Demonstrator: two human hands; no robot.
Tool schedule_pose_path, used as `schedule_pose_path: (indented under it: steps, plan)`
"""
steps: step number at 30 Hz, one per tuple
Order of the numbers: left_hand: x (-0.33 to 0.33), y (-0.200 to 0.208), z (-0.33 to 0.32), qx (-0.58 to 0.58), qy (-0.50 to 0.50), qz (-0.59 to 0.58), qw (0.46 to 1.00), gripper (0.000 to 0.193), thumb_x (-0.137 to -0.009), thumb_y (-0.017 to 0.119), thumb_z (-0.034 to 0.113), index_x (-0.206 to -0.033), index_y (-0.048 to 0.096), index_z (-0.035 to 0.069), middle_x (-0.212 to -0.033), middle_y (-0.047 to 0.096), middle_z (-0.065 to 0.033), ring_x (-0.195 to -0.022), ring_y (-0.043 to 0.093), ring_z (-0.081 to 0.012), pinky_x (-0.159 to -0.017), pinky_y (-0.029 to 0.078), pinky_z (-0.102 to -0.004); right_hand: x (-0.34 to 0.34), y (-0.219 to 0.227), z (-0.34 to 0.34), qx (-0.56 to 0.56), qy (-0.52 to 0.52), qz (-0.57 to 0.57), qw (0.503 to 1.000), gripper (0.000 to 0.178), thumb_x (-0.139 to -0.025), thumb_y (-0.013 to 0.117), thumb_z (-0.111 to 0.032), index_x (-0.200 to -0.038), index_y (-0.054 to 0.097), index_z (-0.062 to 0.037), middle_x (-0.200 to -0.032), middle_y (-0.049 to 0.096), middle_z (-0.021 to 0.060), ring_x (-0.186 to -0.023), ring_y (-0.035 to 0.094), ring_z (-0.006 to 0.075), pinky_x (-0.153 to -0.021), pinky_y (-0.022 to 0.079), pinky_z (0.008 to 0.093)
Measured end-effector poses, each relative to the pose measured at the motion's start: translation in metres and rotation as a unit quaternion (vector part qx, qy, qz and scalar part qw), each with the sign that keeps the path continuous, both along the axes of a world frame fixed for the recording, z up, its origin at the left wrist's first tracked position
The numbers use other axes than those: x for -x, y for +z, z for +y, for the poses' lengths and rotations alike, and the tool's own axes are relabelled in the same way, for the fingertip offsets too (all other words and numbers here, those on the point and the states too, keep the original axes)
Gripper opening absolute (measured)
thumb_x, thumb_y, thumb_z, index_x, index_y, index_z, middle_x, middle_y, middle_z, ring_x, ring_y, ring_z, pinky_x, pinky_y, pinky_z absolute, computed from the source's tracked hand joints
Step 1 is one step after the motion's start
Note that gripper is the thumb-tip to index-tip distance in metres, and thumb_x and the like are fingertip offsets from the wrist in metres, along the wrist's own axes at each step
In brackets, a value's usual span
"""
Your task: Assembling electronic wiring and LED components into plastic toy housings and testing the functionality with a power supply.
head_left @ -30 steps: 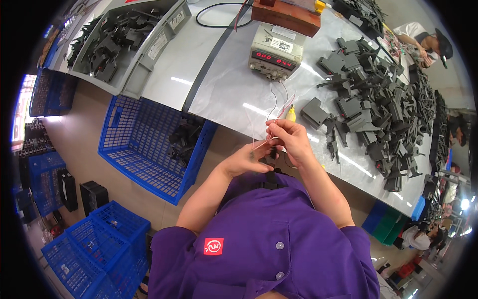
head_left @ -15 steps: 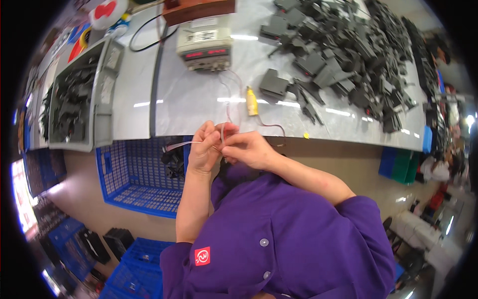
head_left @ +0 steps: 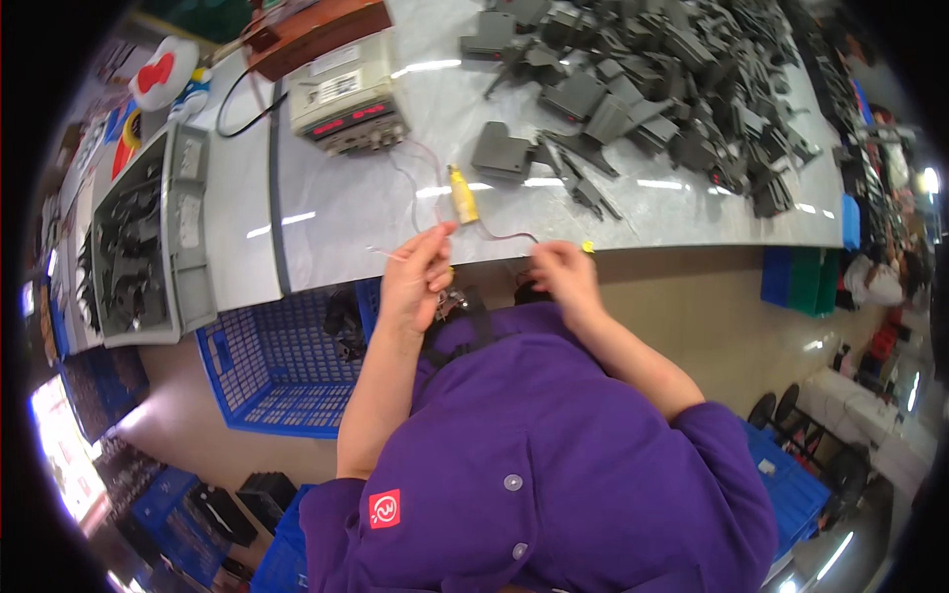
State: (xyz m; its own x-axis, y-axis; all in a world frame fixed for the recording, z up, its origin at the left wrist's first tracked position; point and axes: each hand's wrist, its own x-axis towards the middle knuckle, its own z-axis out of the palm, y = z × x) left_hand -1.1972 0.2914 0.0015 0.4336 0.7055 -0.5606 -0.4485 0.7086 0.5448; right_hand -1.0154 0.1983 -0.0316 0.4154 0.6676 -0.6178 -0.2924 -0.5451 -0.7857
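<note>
My left hand [head_left: 417, 277] is closed in a pinch at the table's front edge. A thin whitish wire [head_left: 384, 254] sticks out from it on the left; the rest is hidden by the fingers. Well apart to the right, my right hand [head_left: 568, 277] has its fingertips pinched on a thin dark red wire [head_left: 504, 235]. This wire runs from a yellow clip or plug [head_left: 463, 196] lying on the table. Behind it stands a beige power supply unit [head_left: 348, 97] with red lit digits, its thin leads coming toward my left hand.
A large heap of dark grey plastic parts [head_left: 633, 89] covers the table's far right. One boxy grey part [head_left: 502, 153] lies nearer. A grey bin [head_left: 188, 237] with dark parts stands at left; a blue crate [head_left: 282, 390] is below the table edge. A small yellow piece [head_left: 588, 246] lies at the edge.
My hands have moved apart from each other. The right hand has gone right to the dark red wire, and the left keeps the whitish wire. The view has shifted slightly.
</note>
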Motion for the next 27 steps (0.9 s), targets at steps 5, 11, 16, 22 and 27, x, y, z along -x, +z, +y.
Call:
schedule_pose_path:
  steps: [5,11,16,22,27]
  plan:
    - [-0.014,-0.004,-0.004,-0.008,-0.043,0.055,0.998,0.024,-0.082,0.059,0.016,-0.099,0.059,-0.001,-0.063,0.044,0.0071,-0.044,0.028,0.0020,-0.037,0.019,-0.0150,-0.050,-0.029,-0.028,0.175,-0.212,0.107,0.955,0.057,-0.069,0.070,-0.041,-0.103,0.047,-0.0018,-0.093,0.044,0.0080,-0.075,0.050,0.0153,-0.056,0.050,0.0301]
    - [-0.013,-0.002,-0.005,-0.007,-0.067,0.063,0.996,0.023,-0.085,0.054,0.017,-0.102,0.058,0.001,-0.062,0.043,0.0050,-0.043,0.027,0.0008,-0.036,0.021,-0.0148,-0.058,-0.052,-0.026,0.144,-0.195,0.146,0.959,0.039,-0.076,0.064,-0.034,-0.095,0.050,-0.0031,-0.079,0.054,0.0053,-0.066,0.056,0.0163,-0.056,0.049,0.0296]
    - [-0.004,-0.005,-0.002,0.021,-0.070,-0.020,0.997,0.022,-0.087,0.051,0.018,-0.099,0.057,0.001,-0.061,0.044,0.0035,-0.042,0.027,-0.0001,-0.036,0.021,-0.0150,-0.062,-0.059,-0.024,0.152,-0.195,0.121,0.961,0.021,-0.080,0.061,-0.025,-0.085,0.054,-0.0059,-0.073,0.058,0.0021,-0.065,0.058,0.0137,-0.057,0.048,0.0275]
    - [0.002,-0.006,0.000,0.047,-0.083,-0.084,0.992,0.021,-0.088,0.047,0.017,-0.097,0.055,0.000,-0.061,0.045,0.0014,-0.040,0.029,-0.0012,-0.035,0.023,-0.0150,-0.033,0.009,0.001,-0.023,-0.089,0.168,0.981,0.023,-0.083,0.056,-0.017,-0.103,0.052,-0.0057,-0.085,0.059,0.0053,-0.073,0.057,0.0132,-0.060,0.046,0.0246]
    - [0.001,-0.006,-0.004,0.047,-0.116,-0.106,0.986,0.021,-0.088,0.045,0.019,-0.095,0.055,0.001,-0.061,0.047,0.0015,-0.039,0.031,-0.0010,-0.034,0.025,-0.0147,-0.003,0.049,0.050,-0.119,0.083,0.171,0.975,0.039,-0.083,0.056,-0.013,-0.118,0.042,-0.0030,-0.098,0.059,0.0124,-0.084,0.058,0.0159,-0.068,0.047,0.0250]
